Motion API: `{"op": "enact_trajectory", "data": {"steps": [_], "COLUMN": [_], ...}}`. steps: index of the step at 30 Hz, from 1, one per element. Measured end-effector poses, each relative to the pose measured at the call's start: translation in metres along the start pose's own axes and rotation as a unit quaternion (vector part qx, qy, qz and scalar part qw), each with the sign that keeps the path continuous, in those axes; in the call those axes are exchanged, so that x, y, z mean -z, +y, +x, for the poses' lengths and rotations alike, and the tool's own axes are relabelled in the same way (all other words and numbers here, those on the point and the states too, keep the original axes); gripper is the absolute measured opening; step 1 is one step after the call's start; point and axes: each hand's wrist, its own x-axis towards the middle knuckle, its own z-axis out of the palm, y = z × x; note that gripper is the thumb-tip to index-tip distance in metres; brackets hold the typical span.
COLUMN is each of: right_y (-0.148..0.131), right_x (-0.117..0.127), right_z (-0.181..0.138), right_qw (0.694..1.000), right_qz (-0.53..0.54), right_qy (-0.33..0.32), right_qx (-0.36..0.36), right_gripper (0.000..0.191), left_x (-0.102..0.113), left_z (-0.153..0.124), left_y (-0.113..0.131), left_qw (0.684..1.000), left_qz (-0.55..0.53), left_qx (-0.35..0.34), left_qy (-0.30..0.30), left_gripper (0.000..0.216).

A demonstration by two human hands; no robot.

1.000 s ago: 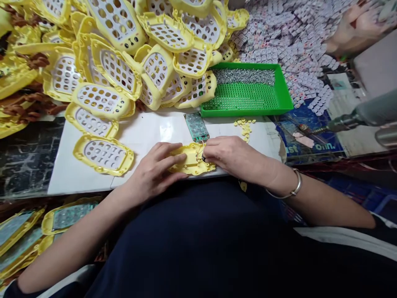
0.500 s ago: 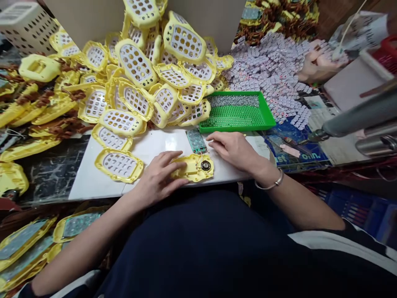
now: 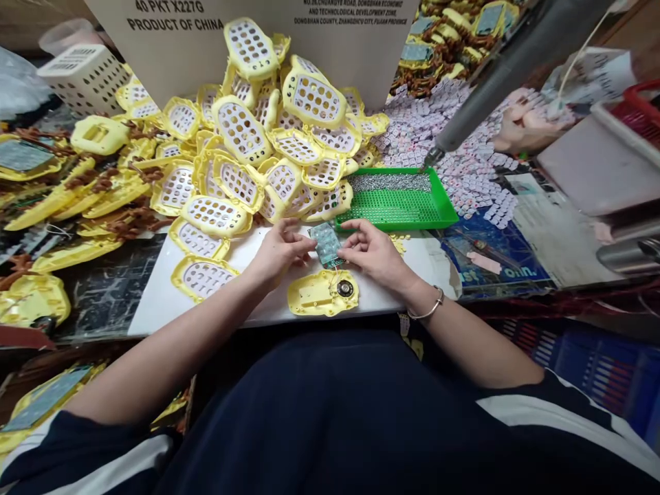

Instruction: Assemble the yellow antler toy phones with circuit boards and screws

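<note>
A green circuit board (image 3: pixel 326 245) is raised between my two hands, tilted over the white work surface (image 3: pixel 268 306). My right hand (image 3: pixel 379 256) pinches its right edge between thumb and fingers. My left hand (image 3: pixel 282 253) has its curled fingertips at the left edge, where the exact contact is partly hidden. Just below the board lies a yellow plastic shell (image 3: pixel 312 294), its inside facing up. A round black speaker (image 3: pixel 344 289) sits in the shell's right end, and thin wires run from there to the board.
Yellow shells with white perforated panels (image 3: pixel 240 130) are heaped behind my left hand. A green tray (image 3: pixel 397 218) of screws stands behind my right hand, with a grey powered screwdriver (image 3: pixel 464 113) over it. Small white keypad pieces (image 3: pixel 485 172) are piled right. A carton (image 3: pixel 258 14) rises behind.
My left hand has left the yellow shell and moved up to the circuit board. My right hand has taken hold of the board. The screwdriver has swung left over the tray; the view has shifted.
</note>
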Motion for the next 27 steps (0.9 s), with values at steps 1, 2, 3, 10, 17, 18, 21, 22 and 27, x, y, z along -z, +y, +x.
{"op": "enact_trajectory", "data": {"steps": [1,2,3,10,17,18,21,22,27], "right_y": [0.0,0.0,0.0,0.0,0.001,0.003,0.011,0.014,0.022], "right_x": [0.0,0.0,0.0,0.004,0.003,0.002,0.002,0.002,0.002], "right_z": [0.0,-0.001,-0.001,-0.008,-0.034,-0.039,-0.052,-0.054,-0.057], "right_qw": [0.999,0.995,0.991,0.997,0.991,0.989,0.987,0.987,0.992], "right_qz": [0.049,0.089,0.116,0.074,0.087,0.083,0.047,0.039,0.085], "right_qy": [-0.006,-0.015,-0.027,-0.015,0.061,0.071,0.101,0.105,0.09], "right_qx": [-0.021,-0.04,-0.055,0.009,0.086,0.097,0.119,0.112,0.027], "right_gripper": [0.045,0.048,0.05,0.022,0.017,0.017,0.016,0.016,0.024], "left_x": [0.0,0.0,0.001,0.009,0.0,-0.002,-0.003,-0.003,-0.001], "left_z": [-0.001,-0.002,-0.003,-0.023,-0.056,-0.056,-0.052,-0.051,-0.046], "left_y": [-0.003,-0.005,-0.008,-0.023,-0.042,-0.045,-0.049,-0.05,-0.052], "left_qw": [1.0,0.999,0.998,0.927,0.543,0.539,0.541,0.541,0.576], "left_qz": [-0.01,-0.018,-0.025,0.158,0.564,0.586,0.613,0.614,0.569], "left_qx": [-0.01,-0.025,-0.045,-0.341,-0.612,-0.597,-0.573,-0.573,-0.586], "left_qy": [-0.007,-0.018,-0.029,0.016,-0.113,-0.099,-0.062,-0.056,-0.037], "left_gripper": [0.049,0.05,0.051,0.036,0.017,0.019,0.022,0.022,0.016]}}
